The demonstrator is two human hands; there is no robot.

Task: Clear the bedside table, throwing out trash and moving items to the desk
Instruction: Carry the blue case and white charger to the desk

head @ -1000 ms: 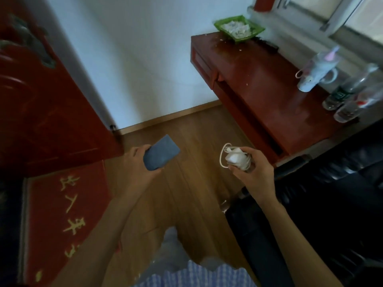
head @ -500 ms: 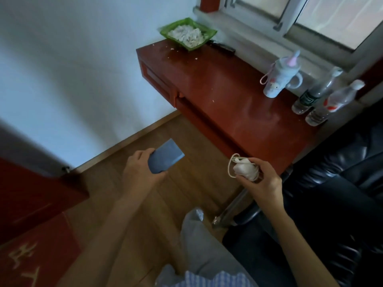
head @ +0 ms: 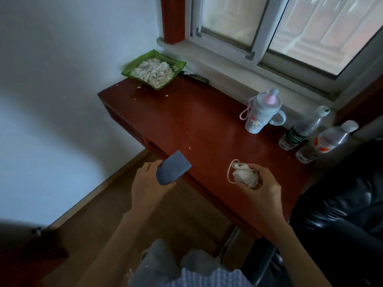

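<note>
Both hands [head: 149,181] have advanced over the desk's [head: 199,125] front edge.

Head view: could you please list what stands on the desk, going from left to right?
Green tray → sippy cup → green-label bottle → red-label bottle.

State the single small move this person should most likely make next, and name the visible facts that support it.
Probably lower the right hand and set the bundled white cable on the bare desk top just ahead. Both hands are full, the left hand gripping a blue-grey phone, and the right is already over the desk's near edge.
</note>
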